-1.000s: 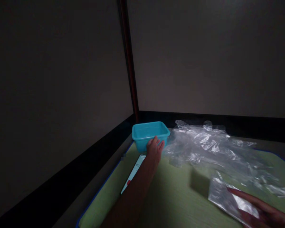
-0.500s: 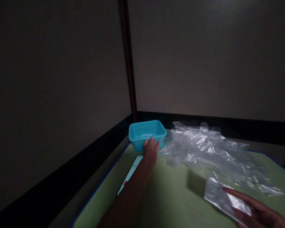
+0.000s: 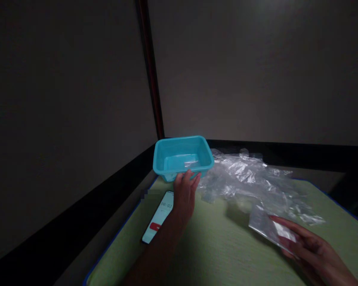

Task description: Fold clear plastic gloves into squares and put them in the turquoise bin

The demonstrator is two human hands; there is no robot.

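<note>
A turquoise plastic basin [image 3: 183, 173] stands at the far left corner of the mat, tipped a little toward me so its inside shows. My left hand [image 3: 185, 194] is at its front wall, fingertips at the rim, gripping it. Inside the basin lies a small clear piece of plastic [image 3: 191, 163]. At the lower right, my right hand [image 3: 307, 242] holds a folded clear plastic bag [image 3: 262, 224] between thumb and fingers, above the mat. Behind it spreads a loose heap of clear plastic bags [image 3: 241, 174], its left end close to the basin.
A phone [image 3: 159, 218] showing a timer lies on the left of the green mat [image 3: 220, 246], partly covered by my left forearm. The mat has a blue edge. Dark-trimmed walls [image 3: 256, 79] meet in a corner behind the basin.
The basin has tipped toward me and shows more of its inside, with my left hand at its rim. My view has shifted slightly; the right hand still holds the folded bag.
</note>
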